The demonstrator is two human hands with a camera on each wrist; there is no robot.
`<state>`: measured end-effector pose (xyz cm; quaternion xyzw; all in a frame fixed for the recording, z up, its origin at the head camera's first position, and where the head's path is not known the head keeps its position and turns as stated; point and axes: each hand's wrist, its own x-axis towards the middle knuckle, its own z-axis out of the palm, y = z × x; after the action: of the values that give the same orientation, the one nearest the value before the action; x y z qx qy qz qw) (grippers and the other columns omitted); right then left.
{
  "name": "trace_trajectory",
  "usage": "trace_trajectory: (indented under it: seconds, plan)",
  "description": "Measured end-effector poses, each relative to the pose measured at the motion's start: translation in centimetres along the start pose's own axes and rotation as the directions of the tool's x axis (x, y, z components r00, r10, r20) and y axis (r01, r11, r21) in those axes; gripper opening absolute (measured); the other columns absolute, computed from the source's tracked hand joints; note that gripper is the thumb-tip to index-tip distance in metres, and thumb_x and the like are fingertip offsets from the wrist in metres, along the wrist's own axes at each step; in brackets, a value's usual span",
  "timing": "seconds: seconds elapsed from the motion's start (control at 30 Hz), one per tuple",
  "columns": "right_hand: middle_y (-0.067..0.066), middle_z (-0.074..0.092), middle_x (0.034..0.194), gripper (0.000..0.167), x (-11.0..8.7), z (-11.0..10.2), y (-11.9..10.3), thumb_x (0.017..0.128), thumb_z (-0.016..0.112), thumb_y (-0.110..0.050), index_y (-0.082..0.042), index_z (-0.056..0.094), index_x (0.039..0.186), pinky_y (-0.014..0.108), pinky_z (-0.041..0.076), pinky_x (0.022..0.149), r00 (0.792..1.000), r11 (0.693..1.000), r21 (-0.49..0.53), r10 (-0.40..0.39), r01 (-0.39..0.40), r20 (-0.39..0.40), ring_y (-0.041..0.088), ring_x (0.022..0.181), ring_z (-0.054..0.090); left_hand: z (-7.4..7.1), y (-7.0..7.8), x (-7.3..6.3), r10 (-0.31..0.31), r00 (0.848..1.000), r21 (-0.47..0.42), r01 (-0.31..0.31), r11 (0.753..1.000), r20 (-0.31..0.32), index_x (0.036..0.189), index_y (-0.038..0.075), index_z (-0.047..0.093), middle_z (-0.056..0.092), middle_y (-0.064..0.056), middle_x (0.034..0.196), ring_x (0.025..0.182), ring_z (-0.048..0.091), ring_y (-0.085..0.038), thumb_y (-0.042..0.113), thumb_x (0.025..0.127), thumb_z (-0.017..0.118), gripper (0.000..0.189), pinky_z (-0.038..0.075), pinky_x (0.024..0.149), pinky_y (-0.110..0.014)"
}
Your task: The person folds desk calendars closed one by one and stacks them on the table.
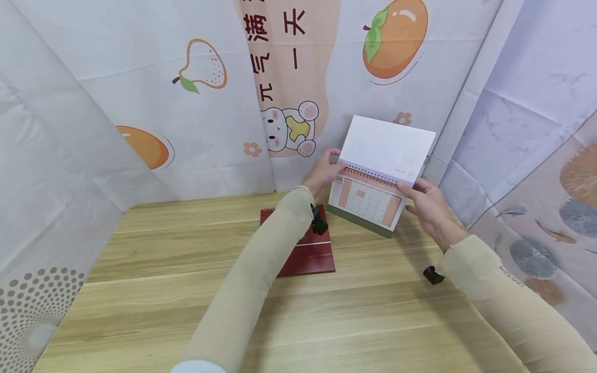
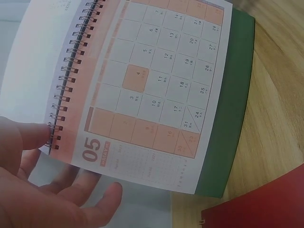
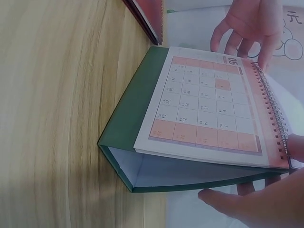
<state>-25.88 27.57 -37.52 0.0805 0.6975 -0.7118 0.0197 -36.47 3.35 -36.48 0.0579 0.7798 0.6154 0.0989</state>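
A spiral-bound desk calendar [image 1: 368,201] with a green stand base stands at the back right of the table, its May page facing forward. Above the wire binding, a mostly white page [image 1: 384,145] is flipped upward. My left hand [image 1: 323,172] holds the binding's left end, thumb in front and the other fingers behind. At the right end, my right hand [image 1: 426,204] grips the calendar with its thumb on the binding and fingers behind the stand. The right wrist view shows the hollow side of the green stand [image 3: 128,109].
A dark red calendar [image 1: 310,259] lies on the wooden table [image 1: 186,290] left of the green one, partly under my left forearm. Printed cloth [image 1: 210,129] hangs close behind the table, and another cloth [image 1: 513,155] is at the right.
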Motion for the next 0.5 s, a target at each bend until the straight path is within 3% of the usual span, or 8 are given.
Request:
trace_trajectory:
  seconds: [0.27,0.5]
  plan:
    - [-0.007,0.058,0.113,0.034,-0.06,-0.06,0.05,0.097,0.071,-0.03,-0.013,0.06,0.125,0.06,0.019,0.118,1.0,0.999,0.046,-0.016,0.016,0.002,0.007,0.111,0.05,-0.16,-0.14,0.1,-0.012,1.0,0.003,0.012,1.0,-0.008,0.125,0.019,0.046,0.061,-0.01,0.12,0.111,0.06,-0.026,0.021,0.105,0.057,0.023,0.047,0.098,-0.041]
    - [-0.007,0.058,0.112,0.033,-0.07,-0.05,0.14,0.097,0.071,-0.03,-0.014,0.061,0.123,0.06,0.02,0.118,1.0,0.999,0.042,-0.028,0.028,-0.004,0.007,0.11,0.051,-0.18,-0.24,0.15,-0.02,1.0,0.02,0.02,1.0,-0.009,0.125,0.016,0.049,0.061,-0.009,0.117,0.107,0.058,-0.024,0.023,0.105,0.057,0.022,0.047,0.095,-0.038]
